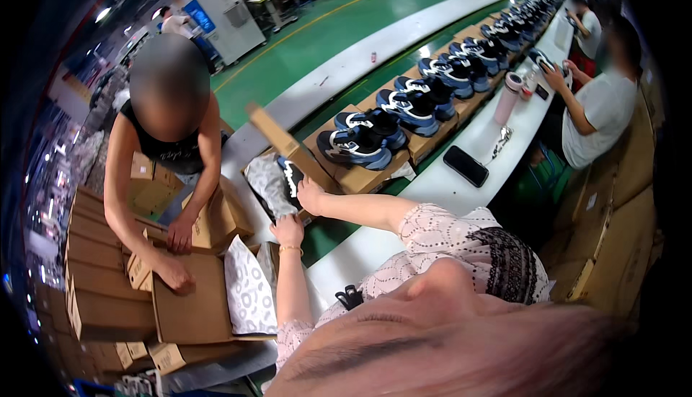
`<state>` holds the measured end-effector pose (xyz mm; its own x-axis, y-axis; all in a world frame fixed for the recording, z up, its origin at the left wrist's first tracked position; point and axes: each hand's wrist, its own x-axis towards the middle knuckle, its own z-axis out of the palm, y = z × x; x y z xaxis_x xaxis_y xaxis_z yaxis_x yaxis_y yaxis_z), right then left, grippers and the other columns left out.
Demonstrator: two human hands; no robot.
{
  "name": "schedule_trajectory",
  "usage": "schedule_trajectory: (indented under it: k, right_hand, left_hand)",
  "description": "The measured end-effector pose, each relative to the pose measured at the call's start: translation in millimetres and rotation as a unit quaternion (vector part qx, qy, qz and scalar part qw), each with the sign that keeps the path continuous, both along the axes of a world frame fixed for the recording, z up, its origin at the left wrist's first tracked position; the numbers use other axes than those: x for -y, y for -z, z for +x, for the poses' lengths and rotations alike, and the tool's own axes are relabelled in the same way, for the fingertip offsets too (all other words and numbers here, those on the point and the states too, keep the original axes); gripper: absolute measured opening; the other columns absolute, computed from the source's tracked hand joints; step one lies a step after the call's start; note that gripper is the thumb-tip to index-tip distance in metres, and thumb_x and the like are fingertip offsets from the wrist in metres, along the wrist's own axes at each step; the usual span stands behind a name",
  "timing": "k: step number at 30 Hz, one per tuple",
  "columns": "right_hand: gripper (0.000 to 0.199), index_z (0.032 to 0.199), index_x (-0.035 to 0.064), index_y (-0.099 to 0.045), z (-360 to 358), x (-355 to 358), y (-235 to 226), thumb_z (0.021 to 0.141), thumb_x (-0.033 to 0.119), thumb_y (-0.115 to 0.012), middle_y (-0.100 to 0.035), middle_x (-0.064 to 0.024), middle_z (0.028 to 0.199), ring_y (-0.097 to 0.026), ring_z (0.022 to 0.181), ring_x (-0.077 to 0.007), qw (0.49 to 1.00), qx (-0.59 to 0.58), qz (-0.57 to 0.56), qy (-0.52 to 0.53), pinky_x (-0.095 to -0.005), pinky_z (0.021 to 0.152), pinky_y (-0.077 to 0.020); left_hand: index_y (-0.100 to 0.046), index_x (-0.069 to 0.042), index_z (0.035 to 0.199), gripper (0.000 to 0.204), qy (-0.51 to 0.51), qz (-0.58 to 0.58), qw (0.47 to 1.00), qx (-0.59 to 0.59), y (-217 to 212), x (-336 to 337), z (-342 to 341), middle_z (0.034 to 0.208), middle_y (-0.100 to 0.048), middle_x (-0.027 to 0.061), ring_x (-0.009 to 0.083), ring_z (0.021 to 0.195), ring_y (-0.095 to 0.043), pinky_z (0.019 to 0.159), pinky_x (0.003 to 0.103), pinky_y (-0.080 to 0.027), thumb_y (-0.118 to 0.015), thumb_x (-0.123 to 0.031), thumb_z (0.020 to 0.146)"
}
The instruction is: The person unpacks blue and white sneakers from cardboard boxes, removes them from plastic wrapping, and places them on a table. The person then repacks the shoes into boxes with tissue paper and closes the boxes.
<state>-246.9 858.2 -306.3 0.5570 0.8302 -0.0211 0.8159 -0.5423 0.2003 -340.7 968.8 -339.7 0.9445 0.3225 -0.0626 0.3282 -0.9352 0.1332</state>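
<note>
An open brown shoebox sits on the line in front of me, its lid flap [277, 131] raised. Inside are patterned tissue paper [270, 183] and a dark shoe [290, 175] with white laces. My right hand [311, 193] is at the box's right side, against the shoe, fingers curled; what they grip is hidden. At the near edge of the box, below the tissue, is my left hand [287, 230], a bracelet on its wrist. Its fingers are bent and their tips are partly out of sight.
Left, a co-worker's hands [176, 271] touch another open box [189, 318] with patterned tissue paper [250, 289]. Several blue-black sneakers [353, 150] stand on boxes along the line. A phone [466, 165] and pink bottle [509, 98] rest on the white ledge. Stacked cartons [108, 274] stand left.
</note>
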Motion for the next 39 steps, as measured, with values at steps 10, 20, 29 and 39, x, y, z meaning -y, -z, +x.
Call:
schedule_trajectory:
  k: [10, 20, 29, 39]
  right_hand:
    - [0.032, 0.096, 0.0056, -0.069, -14.2, -21.8, 27.5, 0.069, 0.024, -0.067, -0.067, -0.0102, 0.091, -0.064, 0.085, -0.0304, 0.947, -0.136, -0.291, 0.012, -0.0498, 0.069, -0.0509]
    - [0.023, 0.101, 0.0144, -0.066, 6.0, -19.3, 64.1, 0.081, 0.019, -0.057, -0.062, -0.0056, 0.106, -0.061, 0.096, -0.0241, 0.955, -0.105, -0.150, -0.233, -0.0376, 0.075, -0.0502]
    - [0.027, 0.105, 0.0187, -0.066, -35.3, -31.8, 65.5, 0.080, 0.020, -0.056, -0.059, -0.0064, 0.111, -0.057, 0.104, -0.0261, 0.928, -0.104, -0.294, -0.205, -0.0410, 0.075, -0.0489]
    - [0.028, 0.103, 0.0202, -0.067, -24.9, -24.9, 43.0, 0.077, 0.026, -0.061, -0.059, -0.0065, 0.107, -0.057, 0.099, -0.0261, 0.985, -0.054, -0.134, -0.098, -0.0422, 0.074, -0.0486]
  left_hand:
    - [-0.065, -0.001, 0.077, 0.052, 0.017, -0.023, 0.999, -0.026, -53.2, 76.1, -43.9, 0.072, -0.064, 0.0178, 0.0366, 0.067, -0.062, 0.060, 0.042, -0.049, -0.041, -0.045, 0.090]
    - [-0.062, 0.001, 0.092, 0.040, 0.072, 0.056, 0.994, 0.054, -34.9, 72.4, -65.6, 0.113, -0.051, 0.0239, 0.0366, 0.103, -0.050, 0.084, 0.046, -0.041, -0.042, -0.034, 0.091]
    - [-0.061, -0.003, 0.099, 0.025, 0.166, 0.032, 0.984, 0.052, -49.5, 49.2, -91.1, 0.115, -0.053, 0.0174, 0.0353, 0.107, -0.048, 0.092, 0.045, -0.036, -0.045, -0.018, 0.087]
    - [-0.052, 0.015, 0.099, 0.046, 0.045, 0.108, 0.993, 0.021, -17.5, 46.4, -76.5, 0.099, -0.056, 0.0263, 0.0369, 0.100, -0.053, 0.090, 0.039, -0.041, -0.054, -0.026, 0.079]
